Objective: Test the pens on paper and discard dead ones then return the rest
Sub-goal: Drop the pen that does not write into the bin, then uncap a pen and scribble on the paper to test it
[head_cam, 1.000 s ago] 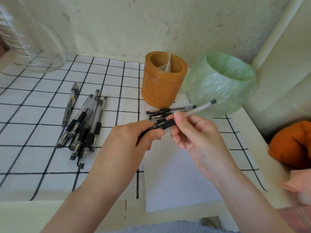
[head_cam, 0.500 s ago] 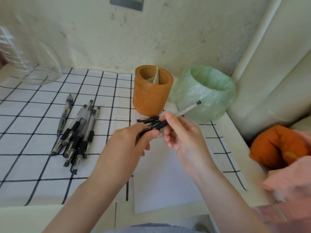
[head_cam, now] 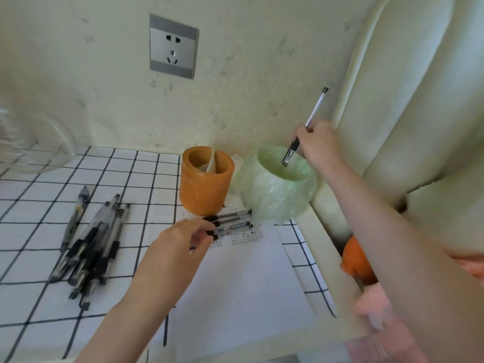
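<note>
At the far left a clear glass jar (head_cam: 34, 142) stands on the checked worktop (head_cam: 31, 205) by the wall. Next I see a lone pen (head_cam: 76, 216) lying apart, and just right of it a loose bundle of pens (head_cam: 91, 247), black grips toward me. My left hand (head_cam: 170, 247) reaches over the paper (head_cam: 235, 279). Its fingers (head_cam: 201, 238) are loosely bent and a little apart, with the tips at the black ends of four pens (head_cam: 231, 222). I cannot tell whether they pinch anything. Those four pens lie side by side on the top edge of the paper, against the foot of the orange pen holder (head_cam: 207, 179). A wall socket (head_cam: 172, 45) sits above. Right of the holder is the green-bagged bin (head_cam: 277, 195), touching it or nearly so. My right hand (head_cam: 318, 145) hangs over the bin's far rim, its fingers (head_cam: 303, 132) clamped round the held pen (head_cam: 315, 111). That pen stands steep, tip down, just above the bin's mouth. An orange object (head_cam: 356, 258) shows beyond the worktop's right edge.
</note>
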The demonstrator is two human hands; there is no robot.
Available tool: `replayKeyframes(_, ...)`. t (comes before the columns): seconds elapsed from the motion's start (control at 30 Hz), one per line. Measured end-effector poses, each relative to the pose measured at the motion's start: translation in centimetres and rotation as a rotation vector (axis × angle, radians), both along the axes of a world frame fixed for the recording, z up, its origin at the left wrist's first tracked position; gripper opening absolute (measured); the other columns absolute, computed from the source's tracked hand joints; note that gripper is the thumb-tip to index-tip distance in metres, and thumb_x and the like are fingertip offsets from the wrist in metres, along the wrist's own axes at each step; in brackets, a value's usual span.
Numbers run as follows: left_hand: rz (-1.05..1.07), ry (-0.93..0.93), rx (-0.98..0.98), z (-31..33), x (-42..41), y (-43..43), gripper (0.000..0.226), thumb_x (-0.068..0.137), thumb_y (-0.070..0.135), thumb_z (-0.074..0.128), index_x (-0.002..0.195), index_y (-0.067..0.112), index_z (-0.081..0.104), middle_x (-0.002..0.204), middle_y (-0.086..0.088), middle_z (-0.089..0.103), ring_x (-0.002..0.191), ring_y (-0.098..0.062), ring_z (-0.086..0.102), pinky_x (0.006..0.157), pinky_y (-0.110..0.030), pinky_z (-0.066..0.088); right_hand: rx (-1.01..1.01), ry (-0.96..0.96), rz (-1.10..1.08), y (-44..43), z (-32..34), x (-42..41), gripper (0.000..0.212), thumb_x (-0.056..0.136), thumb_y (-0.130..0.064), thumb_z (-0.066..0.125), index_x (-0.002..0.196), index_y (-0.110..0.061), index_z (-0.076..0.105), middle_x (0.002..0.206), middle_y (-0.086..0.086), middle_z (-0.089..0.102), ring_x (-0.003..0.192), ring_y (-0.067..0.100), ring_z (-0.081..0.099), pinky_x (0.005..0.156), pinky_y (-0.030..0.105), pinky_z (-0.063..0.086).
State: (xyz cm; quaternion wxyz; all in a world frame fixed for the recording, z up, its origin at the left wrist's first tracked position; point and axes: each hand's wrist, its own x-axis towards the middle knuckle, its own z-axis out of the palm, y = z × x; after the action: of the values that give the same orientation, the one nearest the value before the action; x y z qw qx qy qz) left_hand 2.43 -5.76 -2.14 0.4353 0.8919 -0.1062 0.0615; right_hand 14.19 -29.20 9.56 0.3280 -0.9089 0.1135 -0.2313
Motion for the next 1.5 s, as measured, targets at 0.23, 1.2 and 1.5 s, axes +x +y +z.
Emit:
replayKeyframes(0.23,-0.085,0.041,0.166,-1.0,-0.3,0.8,0.022,0.093,0.025,0.049,0.111,0.03,0.062,0.106,0.018,0.058,0.092,0.003,0.053,0.072,-0.003,0.034,-0.388,0.45,-0.02,1.1,-2.2,1.8,0.049,0.095,-0.038,0.051,0.061,-0.005,0.042,0.062,0.007,0.044,0.053,0.021,0.042,0.047,0.029,0.029)
replayKeyframes(1.2,-0.389,0.186,0.475,-2.9,-2.1,1.3,0.061,0.095,0.037,0.044,0.147,0.031,0.014,0.156,0.01,-0.006,0.143,-0.007,-0.005,0.114,-0.022,0.005,-0.084,0.188,0.507,9.9,-15.7,-4.5,0.005,0.086,-0.012,0.066,0.086,-0.012,0.061,0.077,-0.003,0.059,0.067,0.006,0.052,0.063,0.02,0.044)
replayKeyframes(1.5,-0.385,0.178,0.503,-2.4,-2.0,1.3,0.059,0.095,0.036,0.043,0.147,0.03,0.016,0.157,0.007,-0.002,0.143,-0.008,-0.003,0.114,-0.022,0.005,-0.143,0.177,0.534,9.1,-15.9,-5.4,0.016,0.087,-0.015,0.065,0.102,-0.019,0.061,0.074,-0.008,0.052,0.064,0.001,0.045,0.063,0.021,0.04)
